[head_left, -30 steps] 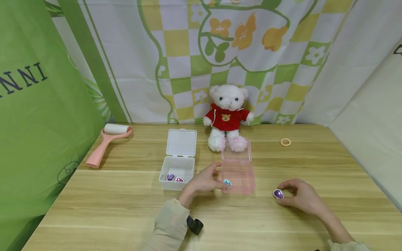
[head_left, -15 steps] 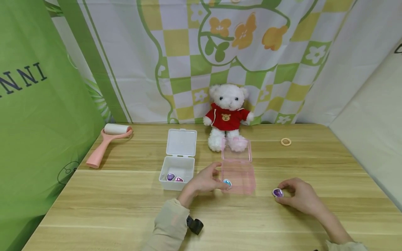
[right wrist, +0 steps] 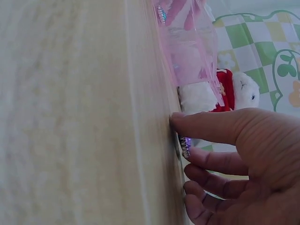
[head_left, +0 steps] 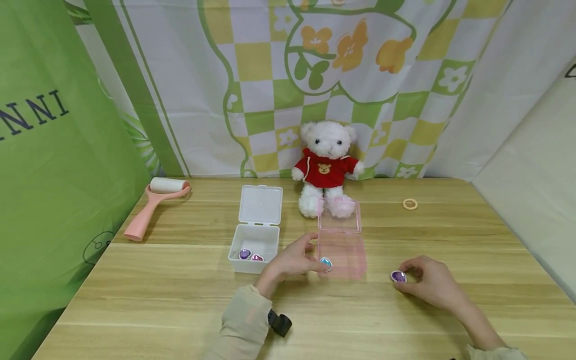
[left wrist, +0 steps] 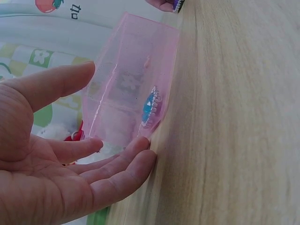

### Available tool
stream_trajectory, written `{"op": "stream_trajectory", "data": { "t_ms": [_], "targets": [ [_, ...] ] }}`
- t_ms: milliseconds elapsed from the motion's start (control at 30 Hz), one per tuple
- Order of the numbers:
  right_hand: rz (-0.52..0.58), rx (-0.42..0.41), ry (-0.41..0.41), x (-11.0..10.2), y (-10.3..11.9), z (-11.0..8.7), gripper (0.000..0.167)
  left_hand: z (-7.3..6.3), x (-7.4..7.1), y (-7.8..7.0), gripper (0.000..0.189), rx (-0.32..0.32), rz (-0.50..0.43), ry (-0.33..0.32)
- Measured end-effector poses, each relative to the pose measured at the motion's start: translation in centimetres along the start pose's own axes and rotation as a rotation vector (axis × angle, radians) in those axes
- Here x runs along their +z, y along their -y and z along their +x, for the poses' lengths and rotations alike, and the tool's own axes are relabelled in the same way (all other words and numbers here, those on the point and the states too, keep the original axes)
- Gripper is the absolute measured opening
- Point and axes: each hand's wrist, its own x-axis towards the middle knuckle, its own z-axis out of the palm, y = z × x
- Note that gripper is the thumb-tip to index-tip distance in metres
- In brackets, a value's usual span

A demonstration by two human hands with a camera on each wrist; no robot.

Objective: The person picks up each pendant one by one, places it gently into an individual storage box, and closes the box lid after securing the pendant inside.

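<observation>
In the head view, a clear pink box (head_left: 351, 252) stands with its lid raised, a blue heart-shaped gem (head_left: 326, 264) with a beaded silver rim inside it. My left hand (head_left: 294, 258) is at the box's left side, thumb and fingers spread. The left wrist view shows those fingertips right by the box wall, holding nothing. To the right, my right hand (head_left: 429, 282) pinches a purple heart-shaped gem (head_left: 398, 276) with a similar rim between thumb and index finger. The right wrist view has this gem (right wrist: 186, 146) on edge, partly behind the fingers, close to the tabletop.
Left of the pink box, a clear white box (head_left: 254, 266) with raised lid contains a purple and a pink gem. A white teddy bear (head_left: 325, 165) in red sits behind. A pink lint roller (head_left: 153, 205) lies at far left, a wooden ring (head_left: 410, 204) at back right.
The purple gem in my right fingers has shifted very slightly away from me. My left hand and both boxes stay where they were.
</observation>
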Motion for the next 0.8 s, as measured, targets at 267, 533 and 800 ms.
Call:
{"op": "stream_trajectory", "data": {
  "t_ms": [267,533,800],
  "targets": [
    [0.123,0.118,0.057,-0.4,0.6,0.2,0.039,0.0,0.0,0.0,0.082,-0.004,0.009,-0.003],
    [0.344,0.139,0.054,-0.6,1.5,0.8,0.046,0.1,0.0,0.1,0.081,0.0,0.029,-0.002],
    [0.485,0.096,0.018,-0.6,2.5,1.7,0.045,0.2,0.0,0.2,0.082,-0.005,0.033,-0.003]
  ]
}}
